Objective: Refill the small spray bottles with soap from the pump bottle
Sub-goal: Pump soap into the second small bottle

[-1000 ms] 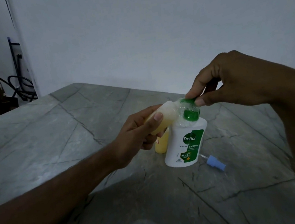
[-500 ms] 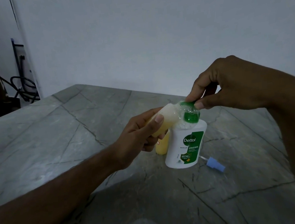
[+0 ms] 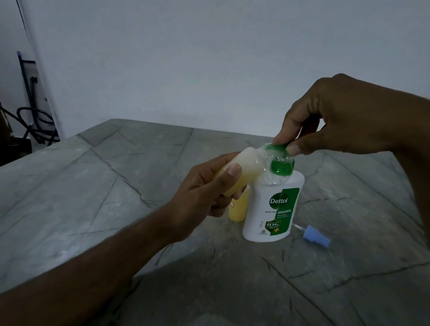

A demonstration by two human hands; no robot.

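Observation:
A white pump bottle (image 3: 273,209) with a green label stands on the grey stone table (image 3: 78,206). My right hand (image 3: 338,118) pinches its green pump head (image 3: 282,165) between thumb and fingers from above. My left hand (image 3: 201,194) grips a small clear spray bottle (image 3: 246,164) holding yellowish liquid. That bottle is tilted on its side, with its open mouth against the pump's nozzle. A second small yellow bottle (image 3: 238,208) stands just left of the pump bottle, partly hidden by my left hand. A blue spray cap (image 3: 316,237) with its thin tube lies on the table to the right.
A white wall rises right behind the table's far edge. Dark cables (image 3: 38,122) and a wooden frame stand in the corner at the far left, beyond the table. The table's near part lies in shadow.

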